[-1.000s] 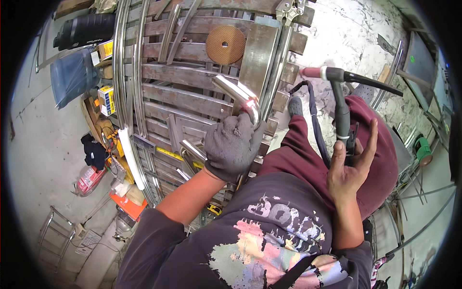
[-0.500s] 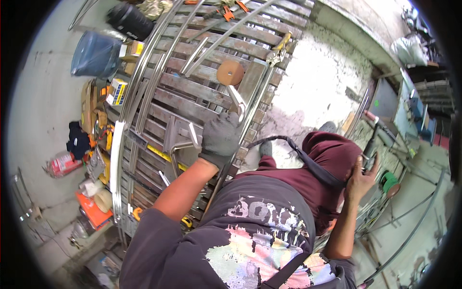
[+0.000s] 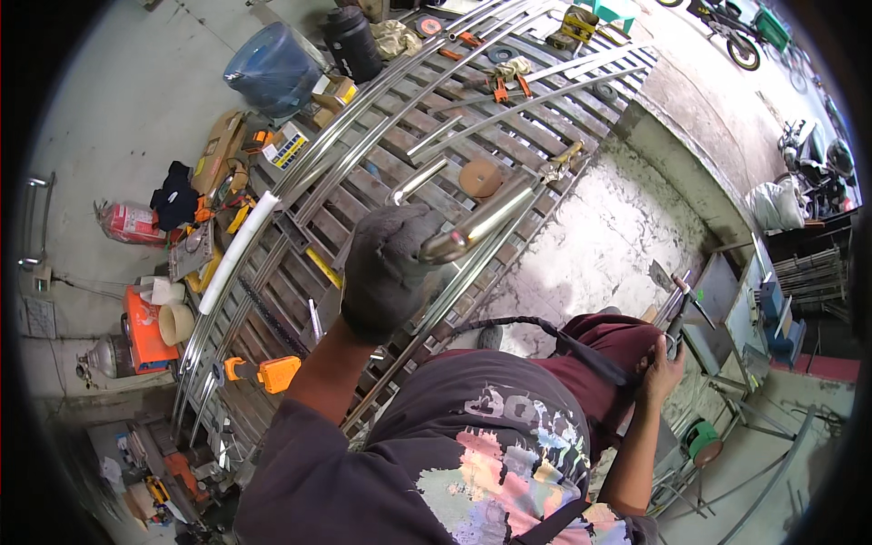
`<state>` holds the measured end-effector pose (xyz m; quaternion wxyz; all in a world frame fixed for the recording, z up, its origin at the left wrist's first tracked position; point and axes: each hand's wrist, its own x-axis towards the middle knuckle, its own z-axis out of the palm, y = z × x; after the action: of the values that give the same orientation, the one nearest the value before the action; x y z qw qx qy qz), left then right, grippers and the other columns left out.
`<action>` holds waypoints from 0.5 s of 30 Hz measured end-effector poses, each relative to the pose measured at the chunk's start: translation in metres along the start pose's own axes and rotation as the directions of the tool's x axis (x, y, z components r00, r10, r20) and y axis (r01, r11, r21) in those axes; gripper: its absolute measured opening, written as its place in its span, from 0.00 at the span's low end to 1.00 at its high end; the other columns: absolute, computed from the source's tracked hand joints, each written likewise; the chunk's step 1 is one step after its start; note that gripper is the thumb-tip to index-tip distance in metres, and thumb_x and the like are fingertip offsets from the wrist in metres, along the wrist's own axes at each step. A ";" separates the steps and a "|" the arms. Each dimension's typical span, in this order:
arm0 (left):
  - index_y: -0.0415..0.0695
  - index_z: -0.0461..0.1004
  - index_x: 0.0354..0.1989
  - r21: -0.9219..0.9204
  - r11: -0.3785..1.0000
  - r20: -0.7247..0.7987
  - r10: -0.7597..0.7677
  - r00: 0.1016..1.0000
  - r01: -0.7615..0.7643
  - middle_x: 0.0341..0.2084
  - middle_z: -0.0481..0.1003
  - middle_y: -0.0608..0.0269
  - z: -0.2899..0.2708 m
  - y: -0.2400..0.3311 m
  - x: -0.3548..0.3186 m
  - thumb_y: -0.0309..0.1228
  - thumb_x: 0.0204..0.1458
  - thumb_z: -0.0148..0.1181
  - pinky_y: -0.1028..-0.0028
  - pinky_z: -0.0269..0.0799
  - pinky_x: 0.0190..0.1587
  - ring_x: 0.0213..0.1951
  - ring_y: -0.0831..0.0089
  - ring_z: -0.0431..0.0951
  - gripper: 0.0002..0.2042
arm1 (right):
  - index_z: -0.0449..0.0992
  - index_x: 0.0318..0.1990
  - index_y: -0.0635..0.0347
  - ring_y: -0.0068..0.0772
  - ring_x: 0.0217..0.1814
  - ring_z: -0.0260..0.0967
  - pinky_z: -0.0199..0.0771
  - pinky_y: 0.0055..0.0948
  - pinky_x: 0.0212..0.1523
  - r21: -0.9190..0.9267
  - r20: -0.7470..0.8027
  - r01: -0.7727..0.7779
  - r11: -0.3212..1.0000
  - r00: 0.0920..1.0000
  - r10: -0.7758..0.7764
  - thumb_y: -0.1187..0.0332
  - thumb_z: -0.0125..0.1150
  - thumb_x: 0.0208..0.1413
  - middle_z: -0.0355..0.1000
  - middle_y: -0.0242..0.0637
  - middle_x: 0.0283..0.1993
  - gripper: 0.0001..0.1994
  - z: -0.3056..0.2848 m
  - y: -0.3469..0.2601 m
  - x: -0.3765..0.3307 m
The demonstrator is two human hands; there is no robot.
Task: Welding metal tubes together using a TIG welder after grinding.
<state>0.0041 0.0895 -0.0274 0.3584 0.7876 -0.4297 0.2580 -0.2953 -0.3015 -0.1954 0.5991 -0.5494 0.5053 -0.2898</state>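
My left hand [image 3: 386, 259], in a dark grey glove, is closed and raised over the slatted bench [image 3: 363, 173]. It grips a shiny bent metal tube [image 3: 486, 218], whose near end points toward me and whose far part slants up to the right. Another bright tube piece [image 3: 413, 184] shows just beyond the glove; whether the two are joined is hidden. Low at the right, by my thigh, my bare right hand [image 3: 666, 368] is closed around a slim dark-handled tool [image 3: 675, 327]. A brown round disc [image 3: 480, 179] lies on the slats past the held tube.
Long metal tubes [image 3: 341, 163] run along the bench's left side. Orange clamps [image 3: 511, 88] lie farther up. Boxes, a blue bin [image 3: 275, 68] and an orange case [image 3: 150, 329] stand at left. A dark cable [image 3: 518, 321] crosses toward my lap. A green grinder-like tool [image 3: 701, 442] sits at right.
My left hand has lifted off the bench and turned, bringing the bent tube up toward me. My right hand stays low with its tool. The view has shifted, showing more of the bench's far end.
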 end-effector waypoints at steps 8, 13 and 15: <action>0.41 0.79 0.47 0.060 0.985 0.091 0.155 0.984 -0.161 0.48 0.79 0.55 -0.013 0.012 0.013 0.28 0.46 0.77 0.56 0.75 0.58 0.51 0.52 0.80 0.19 | 0.71 0.52 0.58 0.17 0.20 0.63 0.62 0.22 0.19 -0.001 0.015 0.077 0.997 0.997 -0.077 0.67 0.65 0.68 0.68 0.26 0.27 0.12 -0.009 0.007 0.003; 0.44 0.80 0.49 0.078 0.952 0.095 0.289 0.953 -0.297 0.51 0.78 0.59 -0.023 0.015 0.023 0.22 0.41 0.68 0.55 0.74 0.57 0.54 0.57 0.80 0.21 | 0.70 0.58 0.59 0.17 0.18 0.61 0.60 0.21 0.16 0.086 0.000 0.016 0.996 1.000 -0.016 0.69 0.64 0.69 0.67 0.25 0.25 0.14 0.012 -0.014 -0.024; 0.44 0.80 0.49 0.083 0.944 0.103 0.310 0.945 -0.319 0.50 0.78 0.59 -0.023 0.012 0.024 0.22 0.41 0.68 0.55 0.74 0.57 0.54 0.57 0.80 0.21 | 0.69 0.58 0.58 0.17 0.17 0.61 0.60 0.22 0.15 0.100 -0.027 0.010 0.995 1.000 -0.008 0.69 0.64 0.68 0.67 0.25 0.25 0.15 0.018 -0.014 -0.029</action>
<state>0.0037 0.0919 0.0079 0.2540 0.7361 -0.5524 0.2975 -0.2846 -0.2715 -0.1757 0.6179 -0.5170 0.4956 -0.3247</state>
